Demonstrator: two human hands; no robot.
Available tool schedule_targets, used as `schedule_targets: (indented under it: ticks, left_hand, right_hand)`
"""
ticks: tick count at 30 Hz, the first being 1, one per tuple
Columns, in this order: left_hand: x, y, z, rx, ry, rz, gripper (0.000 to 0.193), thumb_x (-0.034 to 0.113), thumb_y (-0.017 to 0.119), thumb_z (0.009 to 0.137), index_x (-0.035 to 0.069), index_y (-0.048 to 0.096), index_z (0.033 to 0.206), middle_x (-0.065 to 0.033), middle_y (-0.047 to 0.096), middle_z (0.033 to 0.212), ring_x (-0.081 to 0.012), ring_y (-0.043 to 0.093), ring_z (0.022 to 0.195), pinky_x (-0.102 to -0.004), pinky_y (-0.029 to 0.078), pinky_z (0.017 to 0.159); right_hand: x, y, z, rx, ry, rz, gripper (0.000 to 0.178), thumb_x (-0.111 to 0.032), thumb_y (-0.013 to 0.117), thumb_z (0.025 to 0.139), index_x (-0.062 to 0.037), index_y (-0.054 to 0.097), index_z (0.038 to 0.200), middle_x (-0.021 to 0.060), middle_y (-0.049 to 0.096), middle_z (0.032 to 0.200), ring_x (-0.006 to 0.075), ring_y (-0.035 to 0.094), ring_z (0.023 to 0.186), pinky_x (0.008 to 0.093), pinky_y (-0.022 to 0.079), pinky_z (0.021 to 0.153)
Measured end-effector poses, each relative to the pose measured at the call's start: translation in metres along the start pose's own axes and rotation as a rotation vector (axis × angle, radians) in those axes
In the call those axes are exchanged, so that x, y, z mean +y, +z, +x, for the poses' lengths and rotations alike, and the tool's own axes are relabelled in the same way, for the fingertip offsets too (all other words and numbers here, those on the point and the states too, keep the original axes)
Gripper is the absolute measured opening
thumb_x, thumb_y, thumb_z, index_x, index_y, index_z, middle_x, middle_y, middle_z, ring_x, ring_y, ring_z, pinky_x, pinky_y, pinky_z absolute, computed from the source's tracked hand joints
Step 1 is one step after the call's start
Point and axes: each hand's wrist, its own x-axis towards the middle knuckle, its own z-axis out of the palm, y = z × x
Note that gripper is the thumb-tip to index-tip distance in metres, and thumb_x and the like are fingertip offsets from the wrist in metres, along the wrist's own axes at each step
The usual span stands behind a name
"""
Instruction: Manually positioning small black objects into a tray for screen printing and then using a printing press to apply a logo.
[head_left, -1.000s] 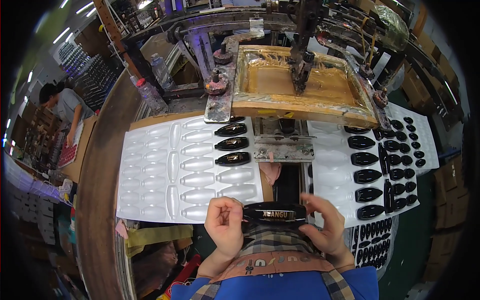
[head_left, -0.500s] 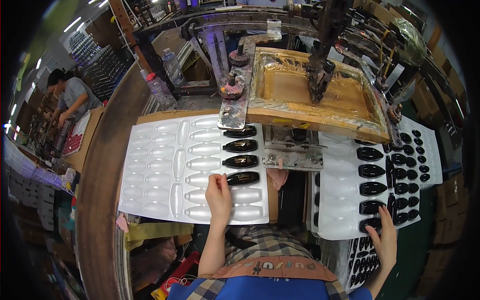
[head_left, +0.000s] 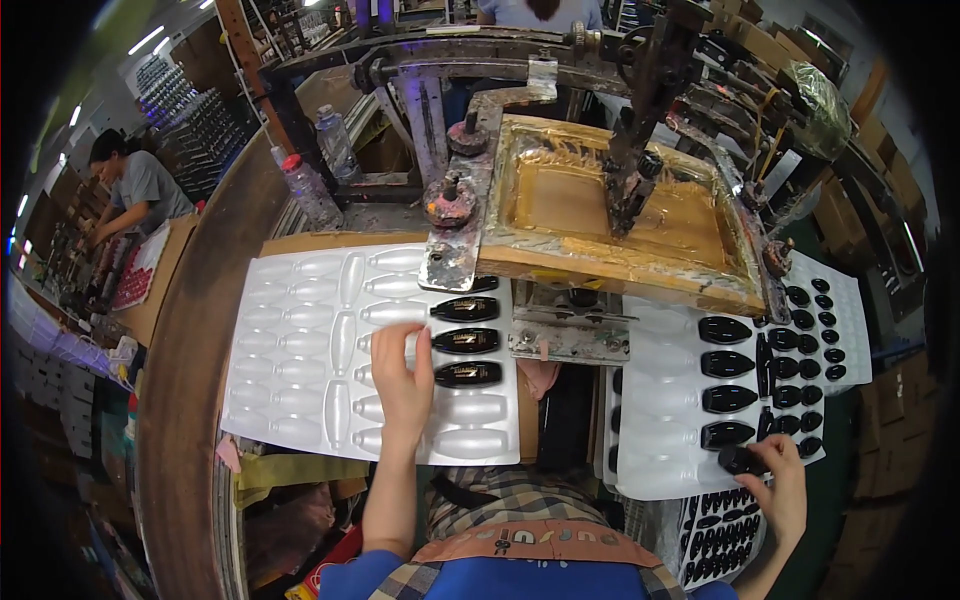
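My right hand [head_left: 782, 475] grips a glossy black bottle [head_left: 738, 460] by its end, over the bottom of the right white tray [head_left: 655, 455]. Above it in that tray lies a column of similar black bottles [head_left: 728, 399]. My left hand [head_left: 402, 380] is empty, thumb and fingers apart, over the left white tray [head_left: 285, 395]. Just right of that hand, printed black bottles [head_left: 468, 374] with gold marking lie in the moulded hollows. The topmost one is partly hidden by the metal clamp plate [head_left: 448, 262].
A wooden screen frame [head_left: 620, 275] hangs from a paint-stained press between the trays. Beneath it sits a metal fixture [head_left: 570, 335]. Smaller black pieces [head_left: 785, 368] fill the right tray's outer side. Plastic bottles [head_left: 312, 192] stand at the back left. Another person [head_left: 150, 185] works far left.
My right hand has lifted the bottom black bottle from the right tray. My left hand has drawn away from the lowest printed bottle, its fingers parting. The whole view has shifted slightly.
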Motion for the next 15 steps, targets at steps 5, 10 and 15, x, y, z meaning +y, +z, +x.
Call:
schedule_targets:
  ticks: [5,10,15]
  left_hand:
    - [0.034,0.063,0.075,-0.334,0.215,-0.391,0.02,0.003,0.055,0.075,0.003,0.057,0.095,-0.0159,0.058,0.09,-0.0324,0.052,0.09,-0.0372,0.04,0.078]
    - [-0.016,0.13,0.109,-0.091,0.696,-0.261,0.025,0.006,0.055,0.079,0.005,0.055,0.104,-0.0113,0.06,0.097,-0.026,0.056,0.089,-0.032,0.044,0.079]
    - [-0.009,0.098,0.135,-0.206,0.257,-0.678,0.026,0.007,0.055,0.08,0.005,0.054,0.106,-0.0097,0.06,0.098,-0.0215,0.057,0.088,-0.0293,0.045,0.078]
  right_hand:
    - [0.0,-0.003,0.056,0.048,-0.029,0.44,0.045,-0.009,0.07,0.067,-0.0001,0.048,0.105,0.0075,0.052,0.096,0.0068,0.045,0.054,0.0219,0.04,0.049]
    - [-0.028,0.044,0.137,0.132,-0.34,0.727,0.046,-0.012,0.069,0.07,0.0018,0.046,0.108,0.0095,0.056,0.097,0.0112,0.05,0.068,0.0242,0.043,0.059]
    - [-0.081,0.052,0.181,-0.152,-0.312,0.573,0.057,-0.029,0.07,0.07,-0.0023,0.048,0.115,0.0128,0.05,0.114,0.0239,0.047,0.106,0.0316,0.035,0.091]
